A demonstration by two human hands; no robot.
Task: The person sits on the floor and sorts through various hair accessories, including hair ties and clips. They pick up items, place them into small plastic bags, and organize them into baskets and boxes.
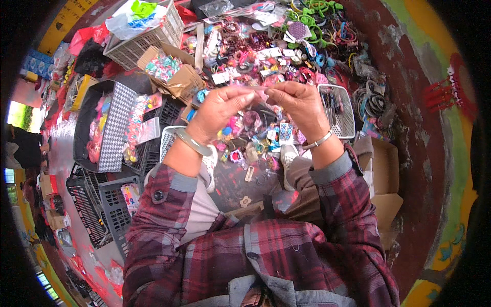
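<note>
Although too small to identify, a thin pinkish item [262, 93] is held between the left hand [216, 111] and right hand [303, 106], each grip pinched closed on it above the heaped trinkets [251, 119]. It appears light, flexible and possibly slippery; opposite edges offer the best hold.

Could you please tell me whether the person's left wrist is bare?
No, a smooth, pale grey-green, ring-shaped bangle encircles it, between the left hand and the grey fabric cuff.
</note>
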